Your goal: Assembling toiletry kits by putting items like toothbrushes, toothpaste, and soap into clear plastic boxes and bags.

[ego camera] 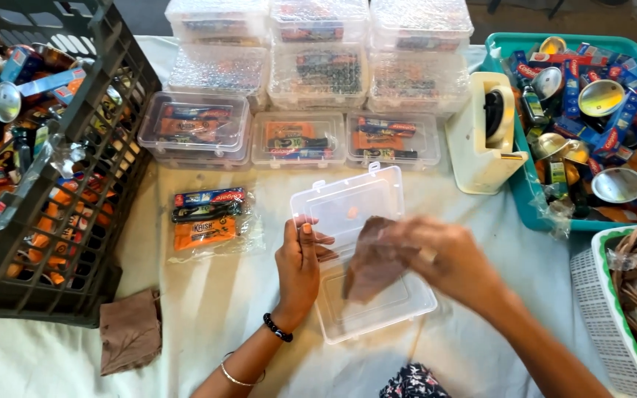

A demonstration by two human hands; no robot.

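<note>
The right hand (444, 258) is wiping a brown cloth (374, 262), pinched in its fingers, over the open clear box (377, 313) lying beneath, while the left hand (298, 265), fingers together, is steadying the lid (348, 203); finishing likely needs a firmer brace.

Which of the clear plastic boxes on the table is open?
The clear box lying between the two hands, lid folded back; all the others behind it are shut and filled.

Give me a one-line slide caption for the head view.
Left hand steadies an open clear plastic box while right hand holds a brown cloth over it.
</note>
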